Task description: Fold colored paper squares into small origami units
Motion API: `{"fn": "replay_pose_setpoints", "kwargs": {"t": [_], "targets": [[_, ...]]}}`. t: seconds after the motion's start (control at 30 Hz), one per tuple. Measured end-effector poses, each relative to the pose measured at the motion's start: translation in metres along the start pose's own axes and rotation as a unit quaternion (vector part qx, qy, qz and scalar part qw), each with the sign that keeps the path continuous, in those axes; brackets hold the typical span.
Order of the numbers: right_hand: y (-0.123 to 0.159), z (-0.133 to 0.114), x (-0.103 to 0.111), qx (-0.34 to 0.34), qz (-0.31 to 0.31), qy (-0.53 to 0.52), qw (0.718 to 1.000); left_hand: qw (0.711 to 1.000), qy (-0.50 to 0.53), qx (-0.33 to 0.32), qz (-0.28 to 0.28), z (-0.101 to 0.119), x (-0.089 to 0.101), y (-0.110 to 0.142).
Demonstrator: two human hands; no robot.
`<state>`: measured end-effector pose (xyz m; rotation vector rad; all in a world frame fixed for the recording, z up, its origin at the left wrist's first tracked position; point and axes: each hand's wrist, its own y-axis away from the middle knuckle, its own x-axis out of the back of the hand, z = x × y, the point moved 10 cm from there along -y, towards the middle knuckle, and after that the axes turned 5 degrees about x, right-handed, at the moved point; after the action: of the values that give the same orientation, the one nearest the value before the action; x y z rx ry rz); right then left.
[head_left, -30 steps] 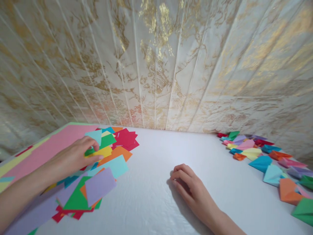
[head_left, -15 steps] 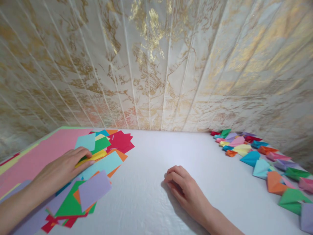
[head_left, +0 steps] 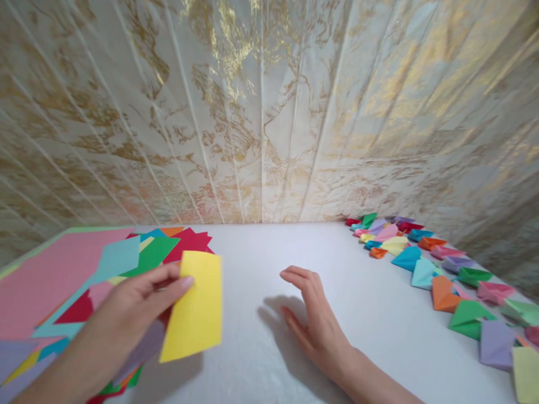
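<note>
My left hand (head_left: 126,317) pinches a yellow paper rectangle (head_left: 194,306) by its upper left edge and holds it lifted above the white table (head_left: 252,264). Under and left of it lies a loose heap of coloured paper pieces (head_left: 138,255) in red, green, teal, lilac and orange. My right hand (head_left: 314,320) hovers over the table's middle, just right of the yellow paper, with fingers stretched apart and nothing in them.
A large pink sheet (head_left: 46,275) lies at the far left on other sheets. A row of several folded paper shapes (head_left: 425,264) in many colours runs along the right side. A crinkled white and gold backdrop (head_left: 269,112) rises right behind the table.
My left hand has lifted the yellow paper out of the heap and brought it right and nearer. My right hand has risen from the table and uncurled its fingers. The view has swung left.
</note>
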<state>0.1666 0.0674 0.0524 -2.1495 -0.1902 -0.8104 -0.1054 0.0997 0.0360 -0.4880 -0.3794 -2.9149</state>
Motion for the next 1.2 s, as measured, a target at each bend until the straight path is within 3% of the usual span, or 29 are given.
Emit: {"fn": "replay_pose_setpoints", "kwargs": {"t": [0.03, 0.1, 0.2, 0.27, 0.43, 0.57, 0.67, 0.7, 0.77, 0.83, 0.97, 1.07, 1.13, 1.2], "targets": [[0.001, -0.002, 0.005, 0.011, 0.017, 0.019, 1.000, 0.995, 0.035, 0.016, -0.095, 0.002, -0.038, 0.006], [0.001, -0.007, 0.011, 0.039, 0.026, 0.058, 0.997, 0.980, 0.099, 0.049, -0.168, 0.004, -0.086, 0.012], [0.000, -0.013, 0.003, 0.088, -0.055, 0.101, 0.989, 0.955, 0.173, 0.100, -0.221, -0.007, -0.132, 0.011], [0.000, -0.013, -0.005, 0.101, -0.122, 0.109, 0.981, 0.948, 0.187, 0.113, -0.233, -0.014, -0.146, 0.010], [-0.004, -0.011, -0.010, 0.101, -0.180, 0.061, 0.977, 0.947, 0.189, 0.107, -0.238, -0.019, -0.151, 0.016], [-0.005, -0.014, -0.008, 0.122, -0.187, -0.011, 0.975, 0.957, 0.036, 0.074, -0.278, -0.021, -0.152, 0.028], [-0.005, -0.010, -0.008, 0.120, -0.204, -0.012, 0.972, 0.967, -0.130, -0.065, -0.208, -0.003, -0.134, 0.029], [-0.005, -0.008, -0.010, 0.120, -0.219, 0.001, 0.968, 0.959, -0.177, -0.141, -0.169, 0.009, -0.128, 0.033], [-0.003, -0.006, -0.015, 0.119, -0.250, 0.030, 0.960, 0.914, -0.257, -0.290, -0.120, 0.031, -0.125, 0.048], [-0.002, -0.007, -0.018, 0.125, -0.271, 0.061, 0.953, 0.867, -0.304, -0.376, -0.121, 0.034, -0.132, 0.063], [0.001, -0.022, -0.019, 0.191, -0.276, 0.124, 0.934, 0.805, -0.388, -0.435, -0.114, 0.009, -0.151, 0.069], [0.009, -0.031, -0.017, 0.225, -0.281, 0.090, 0.929, 0.775, -0.416, -0.469, -0.089, -0.007, -0.160, 0.071], [0.011, -0.025, -0.014, 0.173, -0.290, 0.027, 0.941, 0.754, -0.421, -0.497, -0.082, -0.012, -0.165, 0.077], [0.012, -0.007, -0.012, 0.058, -0.292, -0.040, 0.954, 0.732, -0.426, -0.525, -0.084, -0.012, -0.170, 0.086]]}}
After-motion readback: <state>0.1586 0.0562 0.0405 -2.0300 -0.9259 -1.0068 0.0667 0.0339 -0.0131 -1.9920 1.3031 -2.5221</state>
